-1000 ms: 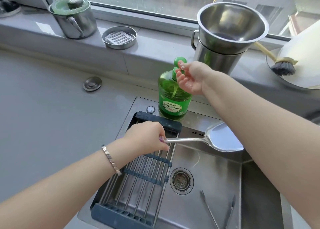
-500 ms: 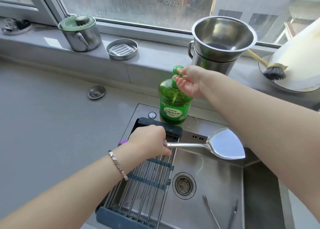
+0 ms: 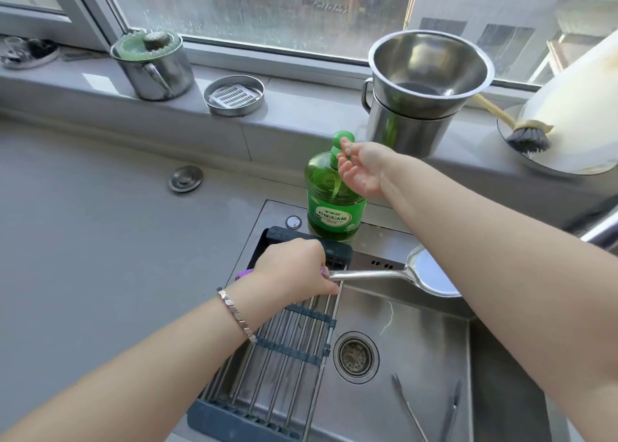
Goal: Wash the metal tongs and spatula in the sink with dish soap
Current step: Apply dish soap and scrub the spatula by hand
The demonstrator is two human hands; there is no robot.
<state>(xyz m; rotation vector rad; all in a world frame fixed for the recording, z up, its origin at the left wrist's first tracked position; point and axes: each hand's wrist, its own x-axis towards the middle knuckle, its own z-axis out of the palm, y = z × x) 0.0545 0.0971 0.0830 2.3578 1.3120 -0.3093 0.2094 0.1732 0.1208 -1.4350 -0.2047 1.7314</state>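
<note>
My left hand [image 3: 294,269] grips the purple-ended handle of the metal spatula [image 3: 394,276] and holds it level over the steel sink [image 3: 411,338], blade to the right and partly hidden behind my right forearm. My right hand [image 3: 363,167] is at the green dish soap bottle [image 3: 329,204] on the sink's back ledge, fingertips resting on the pump head, palm cupped under the nozzle. The metal tongs [image 3: 428,408] lie on the sink floor at the lower right, arms spread.
A roll-up drying rack [image 3: 284,351] spans the sink's left side, the drain [image 3: 356,356] beside it. On the window ledge stand a lidded steel mug [image 3: 153,67], a small metal dish [image 3: 234,95], stacked steel bowls [image 3: 424,90] and a brush [image 3: 525,137] on a plate.
The camera has tilted so the scene sits lower. Both hands keep their places: the left holding the spatula, the right at the soap pump.
</note>
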